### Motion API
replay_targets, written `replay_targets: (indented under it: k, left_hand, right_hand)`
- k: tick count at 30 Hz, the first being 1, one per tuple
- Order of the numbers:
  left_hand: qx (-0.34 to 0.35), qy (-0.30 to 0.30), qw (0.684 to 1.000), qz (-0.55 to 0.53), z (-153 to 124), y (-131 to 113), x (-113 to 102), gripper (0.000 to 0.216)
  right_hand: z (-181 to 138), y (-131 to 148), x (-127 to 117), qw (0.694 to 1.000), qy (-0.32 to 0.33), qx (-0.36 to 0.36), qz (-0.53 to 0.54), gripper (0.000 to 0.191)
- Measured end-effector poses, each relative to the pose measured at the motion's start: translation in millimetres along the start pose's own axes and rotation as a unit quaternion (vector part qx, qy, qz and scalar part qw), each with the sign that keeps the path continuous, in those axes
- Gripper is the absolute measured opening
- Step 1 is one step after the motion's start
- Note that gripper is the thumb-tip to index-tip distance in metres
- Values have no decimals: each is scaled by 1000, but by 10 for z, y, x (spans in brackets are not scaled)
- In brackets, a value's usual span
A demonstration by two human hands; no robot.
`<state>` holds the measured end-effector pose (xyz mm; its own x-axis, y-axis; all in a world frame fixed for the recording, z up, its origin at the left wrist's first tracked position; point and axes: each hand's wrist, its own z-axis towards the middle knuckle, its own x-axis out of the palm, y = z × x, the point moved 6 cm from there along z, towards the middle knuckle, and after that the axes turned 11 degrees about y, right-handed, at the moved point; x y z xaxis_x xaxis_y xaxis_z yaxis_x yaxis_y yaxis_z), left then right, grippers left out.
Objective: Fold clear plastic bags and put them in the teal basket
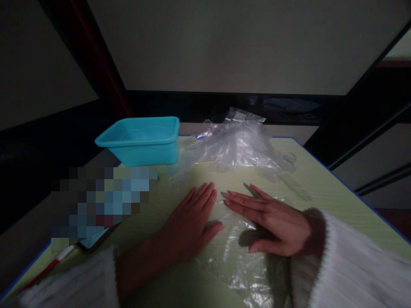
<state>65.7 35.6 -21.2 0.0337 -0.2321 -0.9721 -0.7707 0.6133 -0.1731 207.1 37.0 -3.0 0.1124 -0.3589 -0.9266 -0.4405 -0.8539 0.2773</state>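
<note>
A clear plastic bag [237, 252] is spread flat on the pale table in front of me. My left hand [194, 226] rests palm down at its left edge, fingers stretched out and thumb apart. Over the right part of the bag is my right hand [272, 220], its fingers extended and thumb spread, casting a shadow on the plastic. Neither hand grips anything. Beyond my fingertips lies a crumpled heap of clear plastic bags [240, 143].
A turquoise plastic basin [144, 152] stands at the back left of the table [334, 201], which has a blue edge. Nearer on the left are a pixelated, unreadable item [109, 205] and a red-and-white stick-like object [53, 263]. Dark-framed panels rise behind.
</note>
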Motion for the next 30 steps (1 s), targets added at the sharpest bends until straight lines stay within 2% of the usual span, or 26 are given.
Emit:
replay_targets:
  k: [6, 17, 23, 30]
  left_hand:
    - [18, -17, 1000, -7, -24, -48, -61, 63]
    - [6, 20, 1000, -2, 0, -11, 1, 64]
    - [3, 15, 1000, -7, 3, 37, -31, 63]
    - [-37, 12, 999, -10, 42, 208, -79, 63]
  right_hand:
    - [33, 2, 52, 1000, -23, 7, -15, 85]
    - [-8, -27, 23, 1000, -2, 20, -7, 84]
    - [-112, -73, -112, 998, -25, 35, -37, 72]
    - [-170, -172, -164, 993, -68, 56, -83, 60]
